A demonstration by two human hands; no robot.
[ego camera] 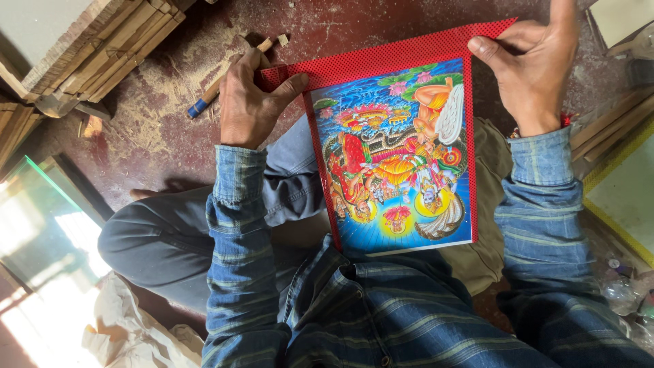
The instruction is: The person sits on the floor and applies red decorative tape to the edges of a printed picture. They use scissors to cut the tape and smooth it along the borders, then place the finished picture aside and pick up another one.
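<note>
A rectangular colourful printed picture with a red dotted border (398,153) lay on the person's lap, its long axis running from the body out toward the floor, the far short edge tilted slightly to the right. Its near edge rested against the blue striped shirt (381,313). The left hand (251,102) pinched the far left corner of the red border between thumb and fingers. The right hand (535,58) gripped the far right corner, thumb on top of the border, the other fingers spread behind it. Beyond the left hand, a wooden stick with a blue-taped end (212,92) lay on the stained reddish floor (157,129). A stack of wooden frame strips (112,51) sat at the floor's far left. A pane of glass (48,225) lay left of the grey-trousered knee (163,238). A yellow-edged frame (623,187) sat right of the right sleeve.
</note>
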